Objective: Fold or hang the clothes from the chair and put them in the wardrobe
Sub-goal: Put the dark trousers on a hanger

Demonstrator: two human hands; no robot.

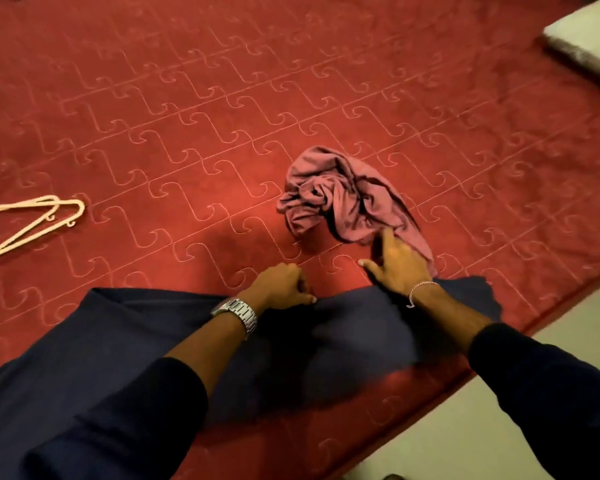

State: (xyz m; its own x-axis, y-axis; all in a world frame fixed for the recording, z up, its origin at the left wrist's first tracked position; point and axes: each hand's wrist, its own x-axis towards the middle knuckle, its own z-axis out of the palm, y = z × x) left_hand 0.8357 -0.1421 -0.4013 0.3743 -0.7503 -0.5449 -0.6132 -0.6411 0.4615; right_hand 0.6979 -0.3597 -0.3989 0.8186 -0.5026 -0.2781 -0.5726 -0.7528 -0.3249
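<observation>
The navy garment (118, 341) lies nearest, spread on the red bed (291, 98); the left hand (281, 287) pinches its far edge, the right hand (399, 268) rests released. Pull the edge taut before folding.

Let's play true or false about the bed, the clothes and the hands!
1. The pink cloth is neatly folded. False: it lies crumpled.
2. The hangers lie on the red bed. True.
3. The left hand wears a watch on its wrist. True.
4. The right hand holds a hanger. False: it holds none; one finger points toward the pink cloth.
5. The blue garment hangs on a hanger. False: it lies spread on the bed.
</observation>
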